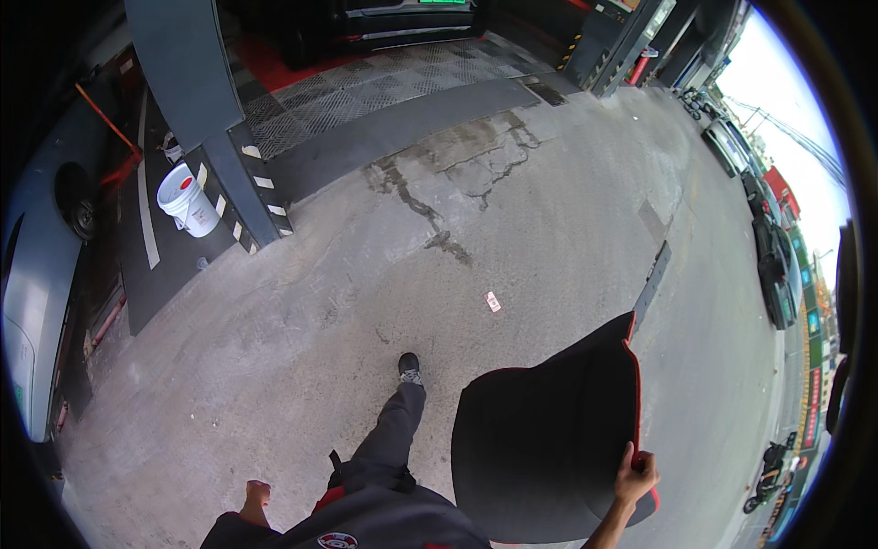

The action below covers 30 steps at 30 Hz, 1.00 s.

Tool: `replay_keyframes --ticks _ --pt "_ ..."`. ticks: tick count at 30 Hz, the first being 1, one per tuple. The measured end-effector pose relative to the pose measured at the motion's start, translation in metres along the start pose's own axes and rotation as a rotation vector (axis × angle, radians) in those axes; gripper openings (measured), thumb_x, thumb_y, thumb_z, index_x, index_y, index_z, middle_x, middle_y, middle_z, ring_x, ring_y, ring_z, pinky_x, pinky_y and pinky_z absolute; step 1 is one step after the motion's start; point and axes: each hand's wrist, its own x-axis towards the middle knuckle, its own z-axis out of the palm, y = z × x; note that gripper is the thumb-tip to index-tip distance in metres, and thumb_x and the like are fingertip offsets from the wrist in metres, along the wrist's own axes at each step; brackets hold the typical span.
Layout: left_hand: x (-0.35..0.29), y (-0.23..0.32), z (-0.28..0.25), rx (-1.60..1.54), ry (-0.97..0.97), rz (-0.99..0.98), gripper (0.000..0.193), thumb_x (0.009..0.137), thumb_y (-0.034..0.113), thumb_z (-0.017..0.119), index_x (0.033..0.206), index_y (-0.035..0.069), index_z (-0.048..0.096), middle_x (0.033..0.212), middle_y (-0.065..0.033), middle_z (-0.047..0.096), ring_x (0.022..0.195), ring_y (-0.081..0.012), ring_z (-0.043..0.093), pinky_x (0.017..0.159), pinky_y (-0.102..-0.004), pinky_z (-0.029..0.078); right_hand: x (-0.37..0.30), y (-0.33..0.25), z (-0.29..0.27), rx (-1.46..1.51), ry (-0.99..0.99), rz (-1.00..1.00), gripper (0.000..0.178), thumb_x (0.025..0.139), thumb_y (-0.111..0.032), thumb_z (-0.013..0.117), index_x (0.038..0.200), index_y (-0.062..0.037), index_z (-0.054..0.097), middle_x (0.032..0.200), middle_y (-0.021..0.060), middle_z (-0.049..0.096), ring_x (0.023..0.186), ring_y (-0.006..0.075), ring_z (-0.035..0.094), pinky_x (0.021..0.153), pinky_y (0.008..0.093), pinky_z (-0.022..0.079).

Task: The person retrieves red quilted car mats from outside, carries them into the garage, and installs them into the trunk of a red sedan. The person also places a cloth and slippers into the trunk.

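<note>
The fingers of my right hand (pixel 638 477) are closed around the red-trimmed right edge of a large black mat (pixel 544 430). The mat is at my right side, angled across the lower part of the view, with one corner pointing up and away from me; red edging runs along its right side and part of its top. I cannot tell whether its lower end touches anything.

My left hand (pixel 259 495) is at my left side, well apart from the mat, its fingers curled in toward the palm; I cannot tell if they hold something.

Below me, one leg in dark trousers (pixel 391 437) reaches forward, ending in a black shoe (pixel 410 369) on grey concrete ground (pixel 320 293). Farther ahead, a small pale card (pixel 494 301) lies on the ground, and beyond it are dark cracks.

Ahead to the left, a white bucket (pixel 189 203) stands beside a grey pillar (pixel 187 78) with a striped base. A pale blue-grey car (pixel 41 302) is at far left. Parked cars and a motorcycle (pixel 766 476) line the right side.
</note>
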Motion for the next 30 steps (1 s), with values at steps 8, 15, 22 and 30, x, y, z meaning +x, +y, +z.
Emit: replay_keyframes --ticks 8,15,22,30 --pt "-0.108 0.539 0.050 0.064 0.067 0.759 0.013 0.079 0.018 0.063 0.087 0.007 0.065 0.081 -0.0093 0.066 0.073 -0.0193 0.064 0.066 -0.0321 0.052 0.270 -0.137 0.186 0.101 0.068 -0.226 0.029 0.073 -0.010 0.076 0.062 -0.0021 0.051 0.048 0.0062 0.045 0.038 0.0157 0.038 0.039 0.0289 0.029" --pt "-0.109 0.905 0.040 -0.086 -0.020 1.145 0.011 0.082 0.010 0.059 0.092 0.005 0.061 0.082 -0.0074 0.066 0.074 -0.0176 0.063 0.068 -0.0301 0.050 0.472 -0.270 0.374 0.188 0.081 -0.314 0.029 0.073 -0.012 0.077 0.063 -0.0036 0.052 0.047 0.0011 0.043 0.039 0.0101 0.033 0.039 0.0258 0.026" --pt "0.023 0.989 0.000 0.303 -0.229 0.609 0.023 0.073 0.007 0.053 0.092 0.007 0.065 0.085 -0.0089 0.068 0.081 -0.0198 0.065 0.071 -0.0315 0.051 0.670 -0.438 0.627 0.365 -0.040 -0.336 0.030 0.073 -0.012 0.077 0.061 -0.0035 0.051 0.046 0.0015 0.041 0.040 0.0104 0.034 0.040 0.0261 0.028" --pt "-0.035 1.133 -0.146 -0.413 0.091 0.564 0.021 0.073 -0.004 0.046 0.089 -0.001 0.059 0.079 -0.0085 0.066 0.072 -0.0169 0.063 0.067 -0.0278 0.050 0.872 -0.723 0.818 0.587 -0.276 -0.419 0.028 0.071 -0.008 0.075 0.060 -0.0053 0.050 0.045 0.0021 0.042 0.038 0.0110 0.036 0.040 0.0262 0.029"
